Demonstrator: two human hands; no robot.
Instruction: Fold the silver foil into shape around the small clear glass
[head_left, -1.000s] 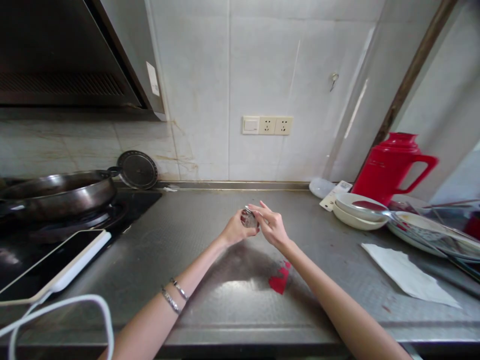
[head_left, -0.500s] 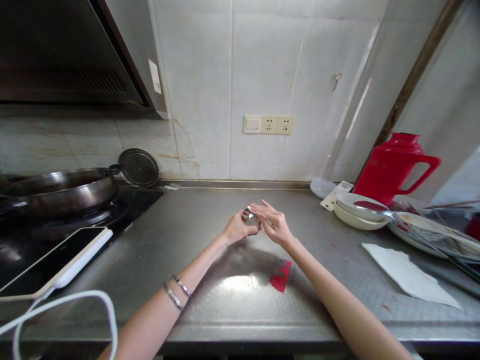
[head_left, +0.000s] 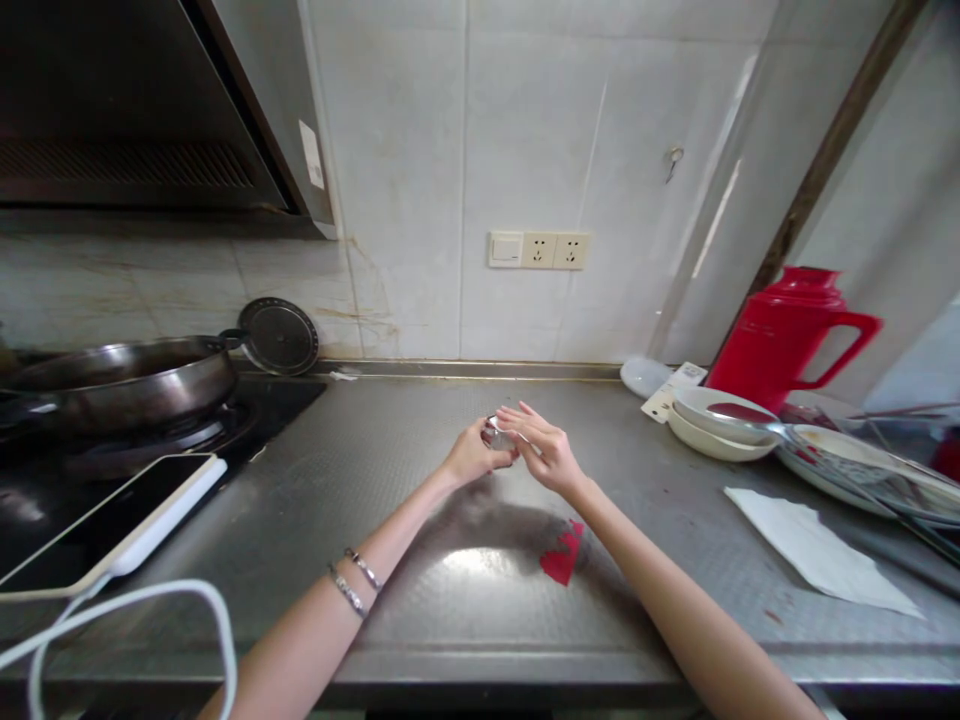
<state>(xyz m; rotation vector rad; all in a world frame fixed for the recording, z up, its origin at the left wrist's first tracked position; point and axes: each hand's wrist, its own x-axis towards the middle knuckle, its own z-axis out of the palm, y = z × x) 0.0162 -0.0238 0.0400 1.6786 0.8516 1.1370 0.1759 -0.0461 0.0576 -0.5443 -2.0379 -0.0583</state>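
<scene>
We have a small, shiny round object (head_left: 491, 432) between our hands, raised above the middle of the metal table (head_left: 375, 560); it looks glassy, though the fingers hide too much of it to be sure. Our left hand (head_left: 475, 456) curls around its side, the thumb in front, only as far open as the object is wide; our right hand (head_left: 546, 450) lies over its upper right, fingers nearly straight and close together, and we cannot tell whether they pinch anything or merely touch; a bit of white shows by the fingertips, too small to name.

To handle it well, we should let the left hand do the steadying, with a firm but not crushing hold, since such a surface may be slippery; the right fingers would do best with light, even pressure, supported from the opposite side by the left palm; turning the object slightly would give us a clearer look at the part under those fingers. A torn red scrap (head_left: 562, 556) lies on the table nearer us; a white paper sheet (head_left: 821, 550) lies well off to the right.
</scene>
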